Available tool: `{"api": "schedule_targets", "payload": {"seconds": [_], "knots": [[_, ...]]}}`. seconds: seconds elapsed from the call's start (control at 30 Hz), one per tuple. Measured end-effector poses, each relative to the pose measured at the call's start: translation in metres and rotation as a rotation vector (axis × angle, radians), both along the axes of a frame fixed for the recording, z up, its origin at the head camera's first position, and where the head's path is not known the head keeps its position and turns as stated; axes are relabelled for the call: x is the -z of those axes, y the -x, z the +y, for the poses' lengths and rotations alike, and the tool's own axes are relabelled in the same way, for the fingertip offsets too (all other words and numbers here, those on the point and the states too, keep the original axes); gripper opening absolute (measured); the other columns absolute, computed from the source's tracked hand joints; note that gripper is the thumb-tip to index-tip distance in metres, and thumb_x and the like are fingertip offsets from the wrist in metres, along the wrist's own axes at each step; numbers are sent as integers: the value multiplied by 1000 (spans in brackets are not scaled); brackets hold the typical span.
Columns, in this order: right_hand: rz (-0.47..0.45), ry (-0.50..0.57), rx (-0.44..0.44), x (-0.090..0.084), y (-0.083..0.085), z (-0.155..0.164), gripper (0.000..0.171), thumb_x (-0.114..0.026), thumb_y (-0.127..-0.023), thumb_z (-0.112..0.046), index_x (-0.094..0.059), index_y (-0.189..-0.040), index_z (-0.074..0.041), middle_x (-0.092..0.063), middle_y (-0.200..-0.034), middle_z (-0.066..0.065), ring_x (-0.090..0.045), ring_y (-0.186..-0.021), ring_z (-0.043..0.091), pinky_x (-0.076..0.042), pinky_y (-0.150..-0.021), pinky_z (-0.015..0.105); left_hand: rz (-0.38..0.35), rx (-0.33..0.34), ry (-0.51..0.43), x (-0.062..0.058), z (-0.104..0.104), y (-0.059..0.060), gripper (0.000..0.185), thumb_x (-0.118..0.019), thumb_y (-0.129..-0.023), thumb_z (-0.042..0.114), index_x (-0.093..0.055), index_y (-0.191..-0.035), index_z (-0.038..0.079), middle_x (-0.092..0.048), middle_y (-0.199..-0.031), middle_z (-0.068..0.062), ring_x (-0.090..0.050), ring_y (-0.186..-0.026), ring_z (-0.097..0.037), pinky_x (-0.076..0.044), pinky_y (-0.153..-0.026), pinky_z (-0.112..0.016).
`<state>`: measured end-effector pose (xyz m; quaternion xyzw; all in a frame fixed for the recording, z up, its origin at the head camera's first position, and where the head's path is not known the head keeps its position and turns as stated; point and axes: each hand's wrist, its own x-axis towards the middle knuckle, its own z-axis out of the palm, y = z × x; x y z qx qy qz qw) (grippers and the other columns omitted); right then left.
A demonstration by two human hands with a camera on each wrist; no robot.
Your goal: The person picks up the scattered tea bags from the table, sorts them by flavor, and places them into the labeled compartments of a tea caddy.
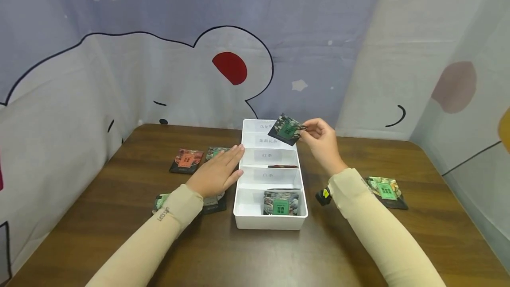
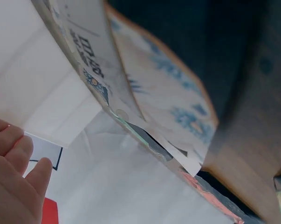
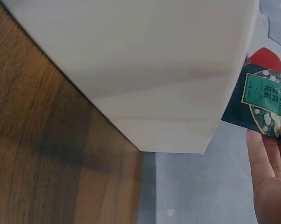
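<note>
Right hand (image 1: 321, 141): grip pinches a dark tea packet with a green label (image 1: 286, 129) by its right edge, thumb and fingertips closed on it. Packet is held in the air, tilted, above the far end of the white divided tray (image 1: 239, 216); it overlaps the two farthest compartments in the head view. Right wrist view shows the same packet (image 3: 263, 100) beside the tray's outer wall (image 3: 145, 79), fingertip on its lower corner.

Left hand (image 1: 218, 171): grip released, fingers straight and together, palm down, fingertips against the tray's left wall near its middle. It holds nothing.

Tray stands at mid-bench, long axis running toward the far edge, split into labelled compartments. Nearest compartment holds one green-labelled packet (image 1: 280, 203) lying flat. A dark strip shows at two of the middle dividers; cannot tell what it is.

Loose on the bench, left of the tray: an orange-labelled packet (image 1: 186, 160), another packet (image 1: 214, 151) partly under the left fingers, and further packets (image 1: 161, 200) under the left forearm. Toward the right edge: a green-labelled packet (image 1: 385, 191), partly behind the right sleeve.
</note>
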<state>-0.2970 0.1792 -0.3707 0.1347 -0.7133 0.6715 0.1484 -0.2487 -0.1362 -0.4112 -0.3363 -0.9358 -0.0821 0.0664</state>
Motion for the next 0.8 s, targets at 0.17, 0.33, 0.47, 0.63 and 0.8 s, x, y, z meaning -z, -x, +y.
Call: {"api": "schedule_targets", "payload": {"seconds": [0.17,0.33,0.47,0.63,0.8], "knots": [[11,-107,16,-8,-10,-6,18,-59,-92,14,-59,-109,20,-62,-103,36,-67,-84,21,-58,-73,19,12,4,6,0,0,0,65,-39,-109,39,-25,-160,1,-25,-166,-13,-24,-153,-27,-23,-123,-48],[22,-230,43,6,-2,-5,17,-61,-93,9,-64,-109,14,-65,-104,32,-65,-88,26,-51,-73,11,20,12,5,0,0,-1,65,-40,-109,39,-25,-159,0,-26,-166,-14,-25,-153,-28,-25,-122,-50],[47,-313,64,13,0,-2,15,-64,-92,5,-68,-107,7,-69,-101,23,-63,-85,16,-51,-76,13,25,18,2,1,1,0,65,-40,-109,39,-26,-159,0,-26,-165,-14,-25,-152,-28,-26,-122,-50],[101,-430,57,17,-1,3,15,-66,-91,3,-70,-105,3,-71,-95,17,-64,-85,20,-52,-75,16,9,10,1,5,0,1,66,-39,-109,40,-25,-160,1,-24,-166,-13,-23,-153,-27,-24,-123,-49],[165,-534,36,18,-2,6,12,-66,-91,3,-71,-102,0,-72,-91,14,-68,-84,24,-57,-75,29,12,14,-6,7,0,2,66,-38,-109,40,-24,-160,1,-24,-166,-13,-22,-154,-26,-24,-123,-49]]}}
